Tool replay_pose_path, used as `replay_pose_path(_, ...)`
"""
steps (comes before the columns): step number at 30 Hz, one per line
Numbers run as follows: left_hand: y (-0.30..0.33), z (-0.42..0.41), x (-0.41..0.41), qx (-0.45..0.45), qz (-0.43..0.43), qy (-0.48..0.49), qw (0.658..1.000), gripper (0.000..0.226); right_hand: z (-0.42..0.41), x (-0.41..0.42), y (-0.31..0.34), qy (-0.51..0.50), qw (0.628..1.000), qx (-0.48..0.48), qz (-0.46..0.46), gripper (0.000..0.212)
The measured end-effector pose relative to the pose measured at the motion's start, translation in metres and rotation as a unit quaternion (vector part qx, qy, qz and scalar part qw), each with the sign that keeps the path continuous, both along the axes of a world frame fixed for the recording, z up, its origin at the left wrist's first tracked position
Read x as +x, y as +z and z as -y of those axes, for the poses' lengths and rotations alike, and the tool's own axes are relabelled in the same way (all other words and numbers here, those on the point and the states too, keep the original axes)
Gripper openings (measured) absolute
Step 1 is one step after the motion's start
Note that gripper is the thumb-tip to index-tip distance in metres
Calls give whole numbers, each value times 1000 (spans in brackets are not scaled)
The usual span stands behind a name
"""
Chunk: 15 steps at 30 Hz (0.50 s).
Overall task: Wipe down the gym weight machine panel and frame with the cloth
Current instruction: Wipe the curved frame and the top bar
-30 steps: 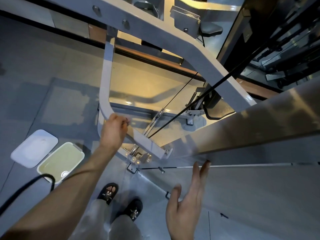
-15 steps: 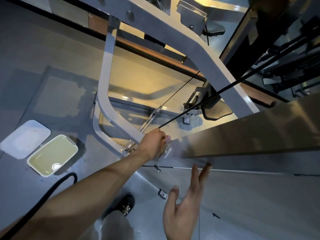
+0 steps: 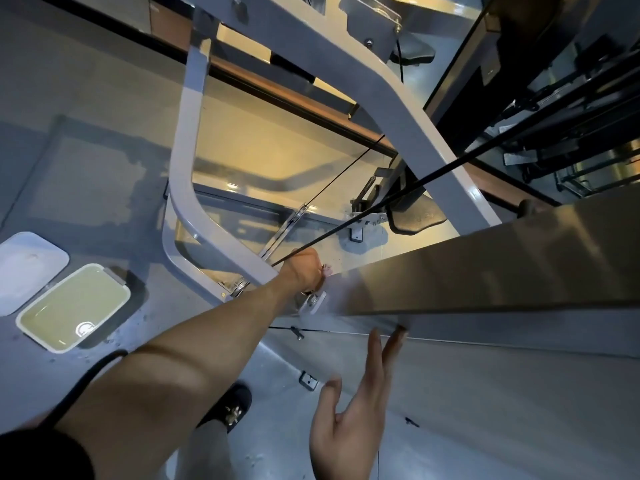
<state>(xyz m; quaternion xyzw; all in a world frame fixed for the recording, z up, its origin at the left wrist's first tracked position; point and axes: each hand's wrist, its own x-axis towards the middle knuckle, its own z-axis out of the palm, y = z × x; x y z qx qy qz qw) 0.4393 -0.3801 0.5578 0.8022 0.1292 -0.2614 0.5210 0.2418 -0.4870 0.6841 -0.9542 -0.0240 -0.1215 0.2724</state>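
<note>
1. My left hand [image 3: 304, 271] is stretched way out and curled round the cloth [image 3: 326, 270]. Only a small pale-pink bit pokes out past my knuckles, so I can't say how much of it is bunched up in there.

2. That hand sits right where the lower end of the grey frame bar [image 3: 221, 244] meets the near end of the long steel panel [image 3: 485, 271]. It's touching the panel's corner, just above a little bolted bracket [image 3: 313, 303].

3. My right hand [image 3: 349, 420] is loose with fingers straight and holding nothing. The fingertips [image 3: 398, 332] look like they're touching the panel's lower edge, maybe to steady me, though I can't say for sure.

4. The bit that matters: from the cloth, the panel runs off toward about 2 o'clock, long axis rising to the right. The frame bar heads back toward 10 o'clock, then bends up to 12.

5. The left hand is the one on the job, since it has the cloth and is already at the panel's end. I'd guess the next swipe goes along the panel toward 2 o'clock.

6. Watch out for the black cable [image 3: 433, 178] crossing just above my knuckles. It runs nearly the same way as the panel.

7. The tub of yellowish liquid [image 3: 69, 306] and its lid [image 3: 27, 268] sit on the floor at 9 o'clock, well apart from all this.
</note>
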Motion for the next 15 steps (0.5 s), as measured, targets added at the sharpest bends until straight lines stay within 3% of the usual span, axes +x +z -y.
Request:
replay_pose_path(3,20,-8,-1,-120,11,55,991,23,1,1,-1,-3,1000,-2,-3,71)
replay_pose_path(6,59,-9,-3,-158,89,96,979,16,1,1,-1,-4,1000,-11,-3,71)
replay_pose_path(9,65,-7,-15,-116,137,82,980,10,2,0,0,-4,1000,-22,-6,71)
replay_pose_path(13,39,-10,-29,-49,80,82,992,13,4,-1,1,-3,1000,-25,-2,72)
replay_pose_path(15,45,-9,-24,-67,92,90,989,15,3,-1,1,-6,1000,-27,-5,73)
